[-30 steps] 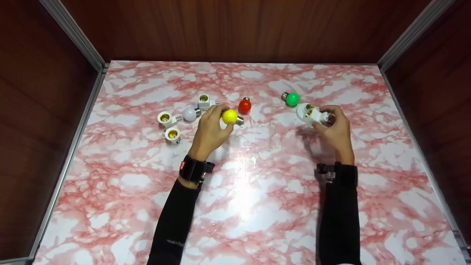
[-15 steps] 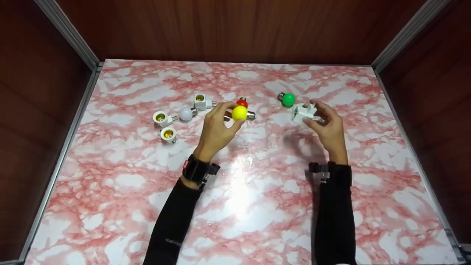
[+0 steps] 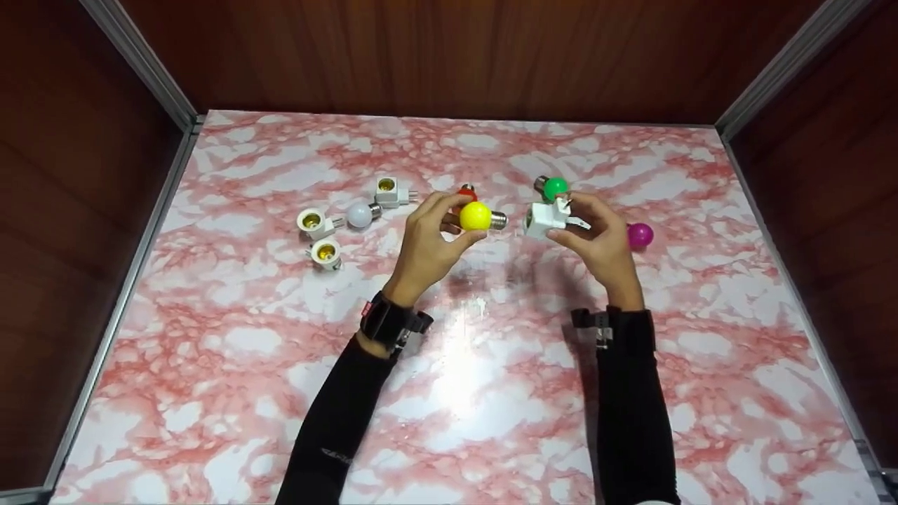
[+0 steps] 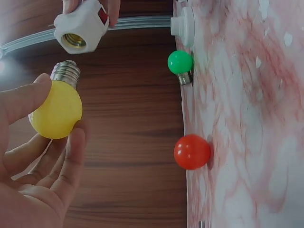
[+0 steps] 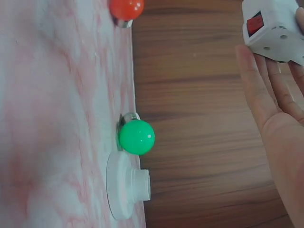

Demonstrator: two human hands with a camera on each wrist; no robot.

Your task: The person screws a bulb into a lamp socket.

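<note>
My left hand [image 3: 438, 238] pinches a yellow light bulb [image 3: 476, 216] by its globe, its metal screw base pointing right. Facing it, my right hand [image 3: 600, 242] grips a white plug-in lamp socket [image 3: 541, 219] between thumb and fingers, its prongs toward the palm. In the left wrist view, the socket's threaded opening [image 4: 74, 41] is just beyond the bulb's screw base [image 4: 65, 72], with a small gap between them. A red switch [image 5: 255, 23] shows on the socket's side in the right wrist view. Both hands are raised above the table.
A red bulb [image 3: 466, 191], green bulb [image 3: 555, 187], white bulb [image 3: 360, 215] and purple bulb [image 3: 640, 236] lie on the marbled table [image 3: 245, 393]. Three white sockets [image 3: 326, 254] are at left. A round white lamp base [image 5: 121, 185] stands beside the green bulb. Wooden walls [image 3: 449, 56] enclose the table.
My left hand has carried the yellow bulb right, and my right hand has brought the socket left, narrowing the gap. The purple bulb now shows beside my right hand.
</note>
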